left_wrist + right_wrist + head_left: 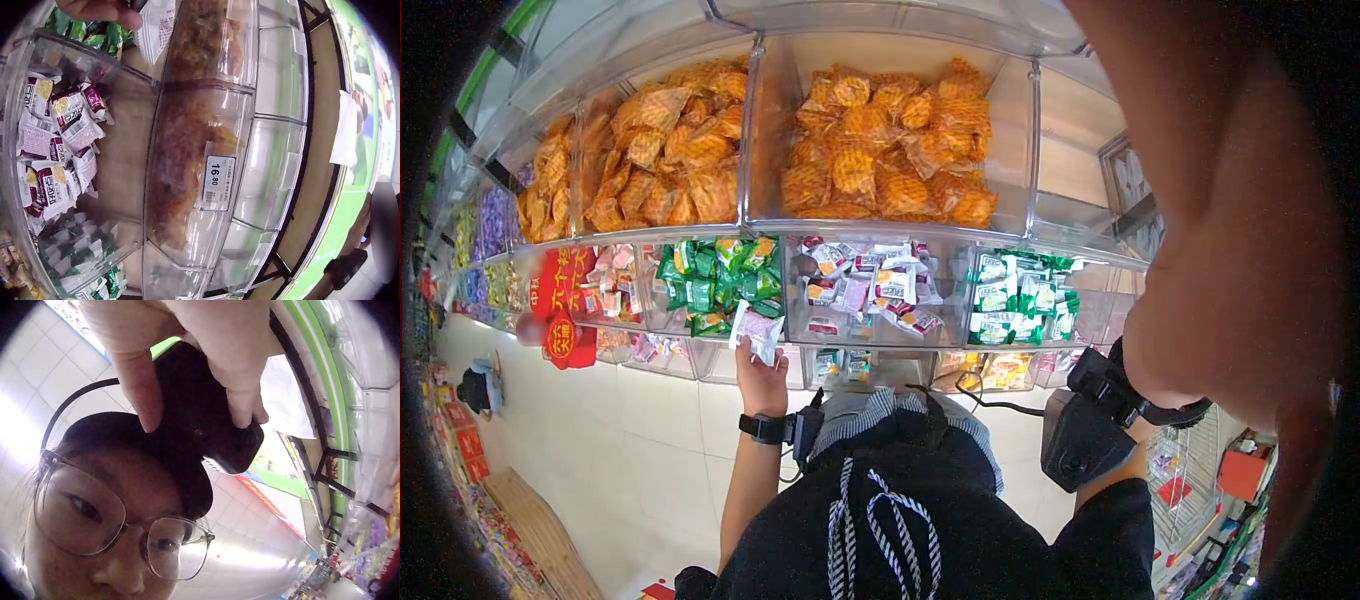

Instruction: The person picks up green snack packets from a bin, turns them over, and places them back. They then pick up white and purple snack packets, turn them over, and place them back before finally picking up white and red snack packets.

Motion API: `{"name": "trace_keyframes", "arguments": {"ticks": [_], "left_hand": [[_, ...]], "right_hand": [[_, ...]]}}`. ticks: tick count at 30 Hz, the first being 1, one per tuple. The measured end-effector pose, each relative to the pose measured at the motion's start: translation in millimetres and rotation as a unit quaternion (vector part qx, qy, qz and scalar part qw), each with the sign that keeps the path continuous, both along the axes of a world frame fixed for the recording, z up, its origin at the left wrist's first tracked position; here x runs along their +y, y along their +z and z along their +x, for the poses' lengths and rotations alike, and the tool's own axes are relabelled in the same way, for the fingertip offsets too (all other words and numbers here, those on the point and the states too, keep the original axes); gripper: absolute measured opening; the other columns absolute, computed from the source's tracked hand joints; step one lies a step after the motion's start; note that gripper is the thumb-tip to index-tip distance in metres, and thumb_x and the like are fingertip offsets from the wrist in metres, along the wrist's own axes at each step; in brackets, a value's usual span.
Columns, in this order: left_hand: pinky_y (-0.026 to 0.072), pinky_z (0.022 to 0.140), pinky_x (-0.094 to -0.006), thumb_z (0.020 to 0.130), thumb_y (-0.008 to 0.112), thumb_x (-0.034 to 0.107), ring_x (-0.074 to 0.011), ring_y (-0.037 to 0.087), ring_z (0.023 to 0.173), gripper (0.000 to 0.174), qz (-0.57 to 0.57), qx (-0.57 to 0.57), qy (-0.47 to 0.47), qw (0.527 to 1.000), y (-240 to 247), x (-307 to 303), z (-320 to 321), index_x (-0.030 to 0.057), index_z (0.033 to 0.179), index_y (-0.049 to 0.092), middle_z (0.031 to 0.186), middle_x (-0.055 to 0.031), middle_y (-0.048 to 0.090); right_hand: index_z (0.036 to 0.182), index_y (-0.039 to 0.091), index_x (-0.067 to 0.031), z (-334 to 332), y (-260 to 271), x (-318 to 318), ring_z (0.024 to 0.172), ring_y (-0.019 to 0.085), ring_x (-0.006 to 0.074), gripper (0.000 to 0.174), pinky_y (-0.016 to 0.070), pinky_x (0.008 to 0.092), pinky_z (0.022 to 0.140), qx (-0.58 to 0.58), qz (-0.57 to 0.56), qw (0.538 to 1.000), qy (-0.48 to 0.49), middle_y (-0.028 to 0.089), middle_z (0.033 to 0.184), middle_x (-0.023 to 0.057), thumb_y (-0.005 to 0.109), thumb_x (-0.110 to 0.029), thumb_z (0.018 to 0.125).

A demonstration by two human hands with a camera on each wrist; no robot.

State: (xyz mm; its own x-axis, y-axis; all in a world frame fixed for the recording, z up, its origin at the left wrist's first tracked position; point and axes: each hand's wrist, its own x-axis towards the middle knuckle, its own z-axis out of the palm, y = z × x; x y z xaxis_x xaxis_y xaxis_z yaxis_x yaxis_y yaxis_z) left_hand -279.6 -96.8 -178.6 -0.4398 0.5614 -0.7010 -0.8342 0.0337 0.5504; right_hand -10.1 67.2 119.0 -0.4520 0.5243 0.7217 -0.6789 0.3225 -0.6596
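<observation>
My left hand (762,383) pinches a small white wrapped snack packet (757,330) between thumb and fingers, at the front edge of the bin of green packets (718,275). In the left wrist view the packet (156,30) hangs from the fingertips, its printed back showing. My right hand (215,347) is raised to the person's head. Its thumb and fingers grip a black camera device (197,415) mounted on the dark headwear. In the head view this arm looms large and blurred along the right side.
Beside the green packets are bins of white-and-maroon packets (890,285) and green-and-white packets (1015,300). Higher up, clear bins hold orange bagged snacks (880,145). A price label (217,182) is fixed to one bin. A wire cart (1185,475) stands at the right.
</observation>
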Motion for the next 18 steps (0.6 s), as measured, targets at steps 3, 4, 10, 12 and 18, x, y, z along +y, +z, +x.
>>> {"name": "trace_keyframes", "arguments": {"ticks": [3,4,10,12,18], "left_hand": [[0.0357,0.063,-0.0279,0.078,0.052,0.034,-0.0140,0.046,0.067,0.025,0.005,0.010,-0.006,1.000,0.4,1.4,0.8,0.0150,0.093,0.046,0.080,0.0015,0.050],[0.0358,0.063,-0.0277,0.079,0.052,0.034,-0.0139,0.046,0.068,0.024,0.005,0.012,-0.004,1.000,1.2,3.2,2.4,0.0149,0.093,0.046,0.081,0.0015,0.050],[0.0374,0.064,-0.0283,0.079,0.052,0.029,-0.0129,0.045,0.072,0.021,-0.006,0.040,-0.002,0.999,3.4,-0.1,-0.6,0.0135,0.092,0.047,0.083,0.0004,0.049],[0.0399,0.066,-0.0284,0.080,0.052,0.024,-0.0114,0.045,0.071,0.016,0.013,0.093,-0.032,0.995,0.2,-1.3,0.9,0.0126,0.090,0.047,0.082,0.0006,0.049],[0.0424,0.069,-0.0302,0.080,0.052,0.018,-0.0106,0.051,0.073,0.013,0.016,0.137,-0.093,0.986,22.7,2.4,10.6,0.0087,0.089,0.051,0.083,0.0002,0.054]], "right_hand": [[0.114,0.042,0.0003,-9.4,0.2,-1.2,0.103,0.048,0.0283,0.058,0.0406,0.0349,0.084,-0.026,0.008,1.000,-0.005,0.047,0.113,0.0213,0.068,-0.009,0.063],[0.114,0.042,0.0000,-14.9,-1.1,-3.9,0.104,0.048,0.0283,0.059,0.0406,0.0349,0.084,-0.044,0.016,0.999,-0.011,0.047,0.113,0.0213,0.069,-0.009,0.063],[0.117,0.040,-0.0015,-52.7,-35.1,-22.5,0.105,0.047,0.0282,0.064,0.0408,0.0349,0.084,-0.291,0.034,0.955,0.037,0.045,0.115,0.0213,0.070,-0.009,0.062],[0.114,0.044,-0.0026,-56.3,-84.5,-29.8,0.100,0.050,0.0247,0.048,0.0403,0.0338,0.084,-0.426,-0.024,0.902,0.069,0.051,0.108,0.0160,0.062,-0.015,0.072],[0.105,0.041,0.0103,-51.3,-306.8,-32.3,0.099,0.046,0.0382,0.062,0.0422,0.0457,0.076,-0.806,0.032,0.523,-0.275,0.051,0.096,0.0249,0.059,-0.038,0.070]]}}
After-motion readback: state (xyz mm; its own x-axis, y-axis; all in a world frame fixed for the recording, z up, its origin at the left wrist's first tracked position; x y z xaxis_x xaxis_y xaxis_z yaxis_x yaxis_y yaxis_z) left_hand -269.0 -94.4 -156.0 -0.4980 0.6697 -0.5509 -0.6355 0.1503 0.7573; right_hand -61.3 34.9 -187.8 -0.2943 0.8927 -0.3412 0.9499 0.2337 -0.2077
